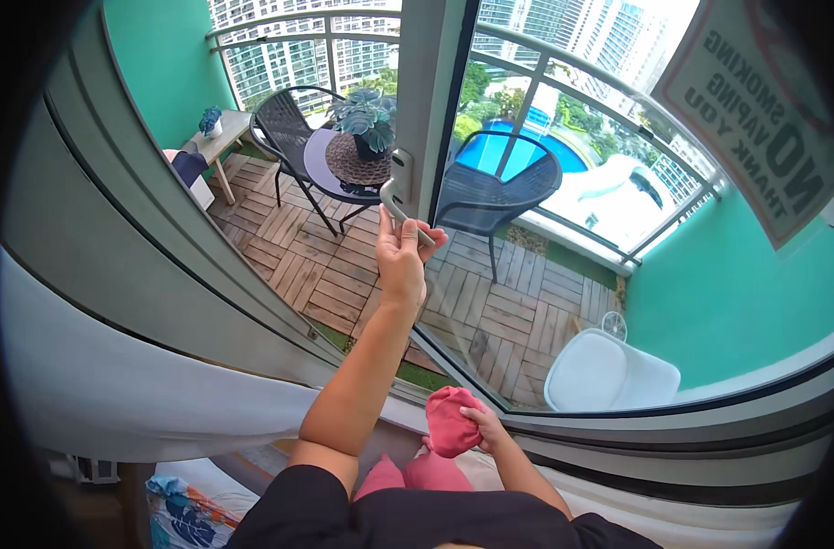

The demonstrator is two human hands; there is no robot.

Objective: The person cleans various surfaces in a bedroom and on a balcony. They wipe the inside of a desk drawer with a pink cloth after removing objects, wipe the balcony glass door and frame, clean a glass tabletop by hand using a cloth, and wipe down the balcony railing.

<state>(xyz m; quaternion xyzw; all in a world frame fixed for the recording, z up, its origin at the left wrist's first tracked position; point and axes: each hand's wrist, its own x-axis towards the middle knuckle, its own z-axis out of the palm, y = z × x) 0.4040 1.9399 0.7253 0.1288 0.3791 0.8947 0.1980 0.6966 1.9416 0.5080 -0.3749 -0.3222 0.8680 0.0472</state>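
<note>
My left arm reaches forward to the grey door handle point(391, 196) on the upright frame of a glass sliding door point(425, 91). The fingers and thumb of my left hand point(403, 261) close around the handle's lower end. Lower down, close to my body, my right hand point(487, 427) grips a crumpled pink cloth point(451, 423), with the thumb pressed on top of it. The fingers behind the cloth are mostly hidden. The door stands partly open, with a gap to the left of its frame.
Beyond the door is a balcony with wooden deck tiles point(309, 274), dark chairs point(499, 188) and a round table point(318, 151) bearing a potted plant point(365, 119). A white stool point(586, 371) stands behind the glass. A white curtain point(151, 389) hangs at left; a sign point(755, 110) is on the glass.
</note>
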